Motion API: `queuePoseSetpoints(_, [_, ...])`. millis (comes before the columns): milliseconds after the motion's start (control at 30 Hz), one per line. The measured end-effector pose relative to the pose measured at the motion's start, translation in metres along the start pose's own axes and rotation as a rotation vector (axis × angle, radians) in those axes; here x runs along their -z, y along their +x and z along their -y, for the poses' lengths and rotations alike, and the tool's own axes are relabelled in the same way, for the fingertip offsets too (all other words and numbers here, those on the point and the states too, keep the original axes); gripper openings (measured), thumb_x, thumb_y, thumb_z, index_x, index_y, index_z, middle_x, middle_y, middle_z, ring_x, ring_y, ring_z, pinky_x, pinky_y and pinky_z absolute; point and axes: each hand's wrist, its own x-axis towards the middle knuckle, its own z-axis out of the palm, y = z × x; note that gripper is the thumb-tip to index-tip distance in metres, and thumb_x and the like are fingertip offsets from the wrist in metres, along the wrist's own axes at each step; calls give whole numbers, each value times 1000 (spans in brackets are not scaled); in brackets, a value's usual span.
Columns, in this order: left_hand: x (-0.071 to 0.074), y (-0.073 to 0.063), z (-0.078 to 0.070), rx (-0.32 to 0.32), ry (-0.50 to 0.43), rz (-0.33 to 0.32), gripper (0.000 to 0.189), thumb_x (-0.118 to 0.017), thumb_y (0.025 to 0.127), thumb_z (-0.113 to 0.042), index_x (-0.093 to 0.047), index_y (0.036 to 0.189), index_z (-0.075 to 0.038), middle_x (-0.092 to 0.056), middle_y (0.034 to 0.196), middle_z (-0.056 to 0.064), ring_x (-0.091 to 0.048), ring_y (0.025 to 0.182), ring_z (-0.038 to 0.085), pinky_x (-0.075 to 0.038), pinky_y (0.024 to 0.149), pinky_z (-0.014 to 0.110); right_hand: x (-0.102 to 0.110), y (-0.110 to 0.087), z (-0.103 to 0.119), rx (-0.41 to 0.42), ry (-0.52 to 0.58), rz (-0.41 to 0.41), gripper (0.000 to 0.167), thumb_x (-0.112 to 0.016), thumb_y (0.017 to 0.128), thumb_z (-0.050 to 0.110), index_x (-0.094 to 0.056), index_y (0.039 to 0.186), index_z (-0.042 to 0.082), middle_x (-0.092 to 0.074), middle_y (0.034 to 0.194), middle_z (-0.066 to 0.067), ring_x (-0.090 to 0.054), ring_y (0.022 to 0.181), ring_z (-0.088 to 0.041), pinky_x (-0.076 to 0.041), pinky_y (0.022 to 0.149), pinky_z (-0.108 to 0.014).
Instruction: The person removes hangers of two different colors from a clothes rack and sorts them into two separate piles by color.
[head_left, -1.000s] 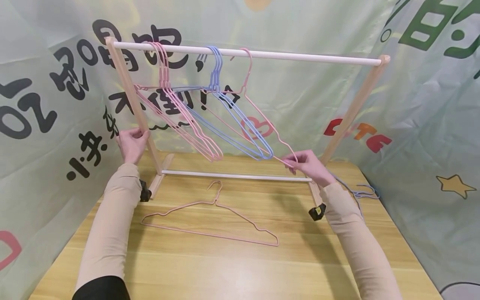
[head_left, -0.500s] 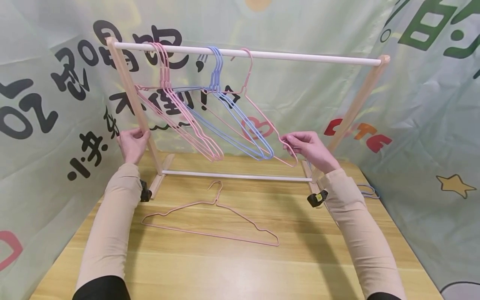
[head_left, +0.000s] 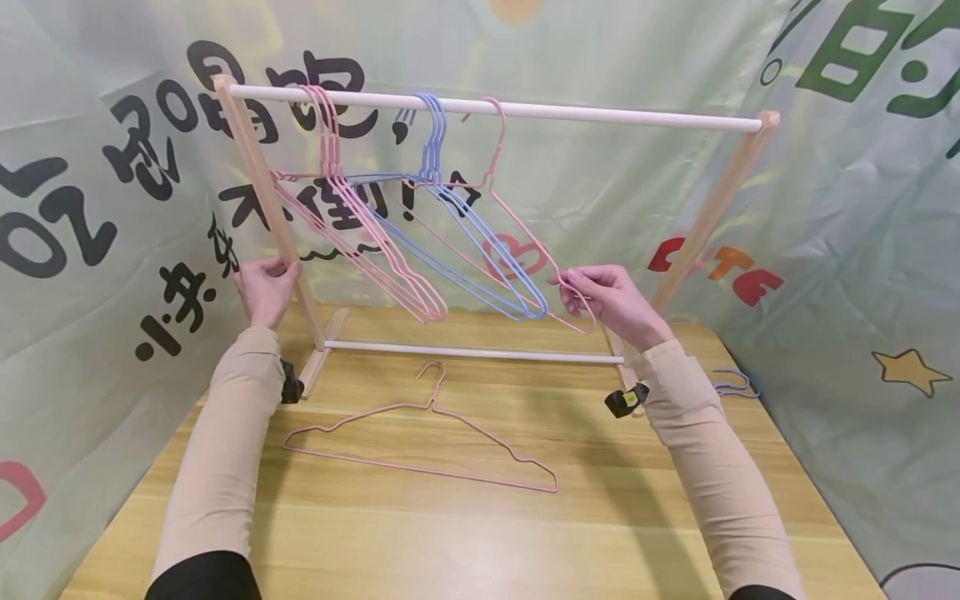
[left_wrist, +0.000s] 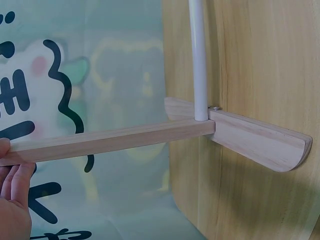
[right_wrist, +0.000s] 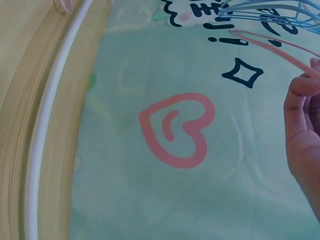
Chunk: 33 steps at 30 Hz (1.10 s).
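My left hand (head_left: 266, 292) grips the left wooden post (head_left: 258, 179) of a small clothes rack; the left wrist view shows its fingers around the post (left_wrist: 110, 142). My right hand (head_left: 611, 304) pinches a pink hanger (head_left: 517, 221) at the notch near its right shoulder. That hanger hangs by its hook from the white top rail (head_left: 615, 117). To its left hang several blue hangers (head_left: 468, 237), bunched together, and then several pink hangers (head_left: 375, 225) close to the left post. In the right wrist view the right hand (right_wrist: 305, 115) is partly cut off.
One more pink hanger (head_left: 420, 472) lies flat on the wooden table (head_left: 465, 550) in front of the rack. Blue hangers (head_left: 735, 383) lie at the right edge, partly behind the right sleeve. A white lower bar (head_left: 472, 352) joins the rack's feet. Printed cloth (head_left: 862, 250) surrounds the table.
My right hand has left the lower right corner of the pink hanger, risen, and taken hold at its shoulder notch. The left hand and the hanging hangers stay practically still.
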Motion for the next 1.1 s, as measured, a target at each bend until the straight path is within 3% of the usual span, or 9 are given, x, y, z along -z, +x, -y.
queuePoseSetpoints(300, [0, -1, 1, 15, -4, 7, 30, -71, 90, -19, -74, 115, -1, -70, 110, 21, -52, 127, 29, -28, 115, 39, -4, 0, 3, 14, 49, 74, 23, -54, 103, 10, -74, 109, 0, -67, 80, -1, -56, 73, -13, -50, 69, -21])
queuePoseSetpoints(500, [0, 0, 1, 16, 1, 6, 31, -71, 90, -19, -73, 116, -2, -70, 111, 21, -54, 125, 29, -30, 115, 38, -5, 3, 3, 21, 48, 83, 24, -53, 102, 5, -77, 106, 5, -67, 79, -1, -55, 70, -11, -49, 68, -21])
queuePoseSetpoints(1100, [0, 0, 1, 14, -11, 7, 30, -71, 90, -19, -74, 115, -2, -69, 111, 23, -51, 127, 28, -27, 116, 40, -3, -2, 3, 59, 101, -6, 30, -55, 98, -5, -81, 99, 10, -76, 81, 0, -55, 64, -10, -47, 62, -19])
